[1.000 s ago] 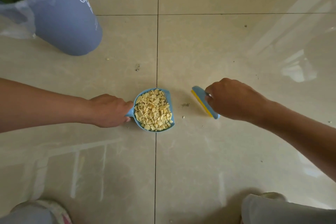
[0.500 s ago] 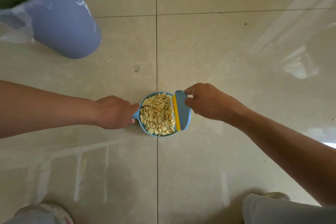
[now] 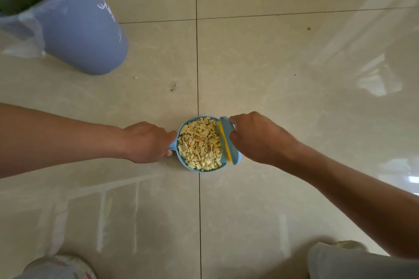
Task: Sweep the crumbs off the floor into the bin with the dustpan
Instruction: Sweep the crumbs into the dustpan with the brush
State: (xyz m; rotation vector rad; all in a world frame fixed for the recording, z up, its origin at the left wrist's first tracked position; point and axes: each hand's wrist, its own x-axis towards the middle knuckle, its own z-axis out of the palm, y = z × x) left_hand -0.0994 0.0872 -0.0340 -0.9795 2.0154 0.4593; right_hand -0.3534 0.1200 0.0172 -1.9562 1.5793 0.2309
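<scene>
A small blue dustpan (image 3: 184, 164) rests on the tiled floor at the centre, heaped with pale yellow crumbs (image 3: 199, 142). My left hand (image 3: 147, 141) grips its handle from the left. My right hand (image 3: 254, 137) holds a blue brush with yellow bristles (image 3: 229, 140), pressed against the pan's right, open edge. The blue-grey bin (image 3: 84, 36), lined with a clear bag, stands at the upper left; something green lies inside it.
One stray crumb (image 3: 135, 78) lies on the floor just below the bin, and a dark smudge (image 3: 172, 87) marks the tile above the pan. My knees and shoes show at the bottom corners. Glossy beige tiles stretch all around.
My right hand swept the brush leftward across the floor until it met the dustpan's open edge, where it now stays. The small specks beside the pan are gone. My left hand kept holding the handle.
</scene>
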